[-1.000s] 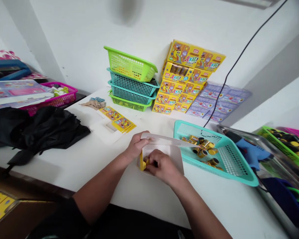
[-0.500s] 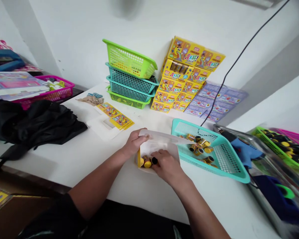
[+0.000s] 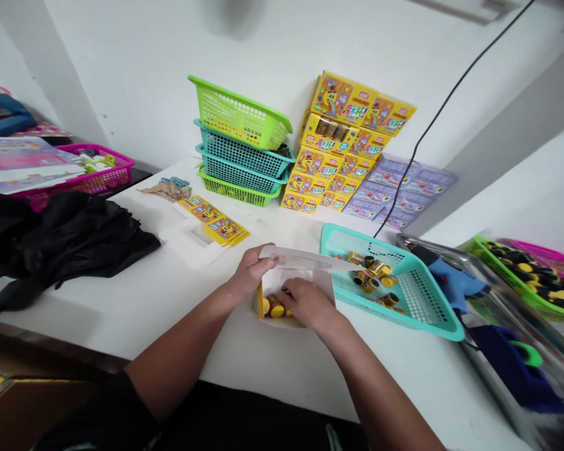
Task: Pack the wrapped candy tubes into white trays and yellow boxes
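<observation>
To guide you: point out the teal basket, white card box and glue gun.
Teal basket (image 3: 404,317), head view, front rim.
White card box (image 3: 305,259), head view, top flap.
Glue gun (image 3: 455,279), head view, blue body.

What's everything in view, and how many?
Wide plastic mesh basket: one, teal, right of hands.
Folded card: one, white, between hands.
Small cylinders: several, yellow-black, in basket, card.
Plastic mesh baskets: four, green and teal, by wall.
Printed cardboard boxes: many, yellow, by wall.
Flat printed boxes: many, lilac, by wall.
Glue gun: one, blue, on steel tray.
Crumpled fabric: one, black, far left.
Plastic mesh basket: one, magenta, far left.
Left hand: one, gripping card.
Right hand: one, over cylinders.
</observation>
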The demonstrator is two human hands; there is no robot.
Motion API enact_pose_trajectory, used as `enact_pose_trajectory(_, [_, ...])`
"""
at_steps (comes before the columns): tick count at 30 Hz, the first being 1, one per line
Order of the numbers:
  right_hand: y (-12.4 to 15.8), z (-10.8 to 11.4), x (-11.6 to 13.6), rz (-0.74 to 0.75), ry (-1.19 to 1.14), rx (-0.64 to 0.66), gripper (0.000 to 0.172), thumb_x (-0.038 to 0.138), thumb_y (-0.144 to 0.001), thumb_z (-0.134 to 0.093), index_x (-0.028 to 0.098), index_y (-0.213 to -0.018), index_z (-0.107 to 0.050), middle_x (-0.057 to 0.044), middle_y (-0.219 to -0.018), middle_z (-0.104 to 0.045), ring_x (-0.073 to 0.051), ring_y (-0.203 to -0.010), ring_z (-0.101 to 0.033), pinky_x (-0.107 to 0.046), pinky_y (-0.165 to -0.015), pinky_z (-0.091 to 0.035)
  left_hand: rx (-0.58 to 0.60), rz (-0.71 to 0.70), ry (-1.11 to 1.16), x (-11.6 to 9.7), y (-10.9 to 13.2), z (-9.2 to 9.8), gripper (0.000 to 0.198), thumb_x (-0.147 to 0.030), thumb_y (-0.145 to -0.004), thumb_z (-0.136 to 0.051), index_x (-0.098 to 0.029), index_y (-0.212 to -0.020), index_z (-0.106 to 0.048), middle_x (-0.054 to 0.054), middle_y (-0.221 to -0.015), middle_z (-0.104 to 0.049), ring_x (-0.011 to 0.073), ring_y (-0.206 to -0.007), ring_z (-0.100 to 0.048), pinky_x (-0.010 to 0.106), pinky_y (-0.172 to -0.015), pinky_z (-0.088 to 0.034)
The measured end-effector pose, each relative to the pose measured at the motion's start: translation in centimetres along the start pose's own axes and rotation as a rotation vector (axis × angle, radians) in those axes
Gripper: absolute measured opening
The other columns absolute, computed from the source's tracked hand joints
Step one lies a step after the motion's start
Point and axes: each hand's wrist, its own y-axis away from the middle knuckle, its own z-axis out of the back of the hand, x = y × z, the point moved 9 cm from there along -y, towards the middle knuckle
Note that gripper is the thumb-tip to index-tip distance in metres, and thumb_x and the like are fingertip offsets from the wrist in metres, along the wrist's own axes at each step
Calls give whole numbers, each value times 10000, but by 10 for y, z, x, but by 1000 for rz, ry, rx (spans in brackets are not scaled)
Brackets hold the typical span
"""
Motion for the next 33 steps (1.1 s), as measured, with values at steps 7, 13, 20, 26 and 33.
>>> enact_pose_trajectory(7, [6, 0, -4, 0, -8, -53, 210, 226, -908, -485, 182, -987, -675, -82, -1035, -679, -190, -913, -621, -282, -767, -404, 32, -5, -19, 0, 1, -2, 139, -302, -732, -557, -174, -696, -515, -31, -630, -424, 130, -604, -388, 256, -568, -297])
enact_pose_trajectory(13, [16, -5, 10, 106, 34, 101, 372, 214, -671, -686, 227, -1043, -685, -55, -1028, -669, -231, -872, -616, -288, -675, -384, 22, -114, -87, -10, 4, -3, 126, -271, -766, -542, -166, -696, -542, -24, -647, -447, 136, -635, -407, 269, -607, -321])
enact_pose_trajectory(20, [16, -5, 26, 315, 100, 29, 297, 191, -830, -598, 237, -1105, -698, -58, -979, -649, -203, -920, -588, -289, -776, -399, 59, -164, -157, -15, 8, -6, 178, -261, -817, -515, -141, -781, -640, 28, -757, -601, 178, -710, -541, 289, -629, -380])
enact_pose_trajectory(26, [10, -14, 25, 243, 78, 53, 260, 186, -905, -511, 213, -1062, -717, -83, -999, -680, -219, -921, -610, -313, -804, -425, 76, -222, -173, -17, 10, -7, 192, -238, -824, -520, -136, -787, -678, 57, -844, -640, 203, -787, -583, 307, -691, -419])
enact_pose_trajectory(33, [16, -4, 15, 171, -20, -57, 311, 121, -895, -462, 220, -1080, -691, -50, -1065, -691, -182, -972, -623, -261, -848, -453, 79, -298, -151, -22, 11, -9, 170, -234, -811, -536, -153, -772, -679, 53, -823, -646, 215, -814, -596, 323, -718, -440])
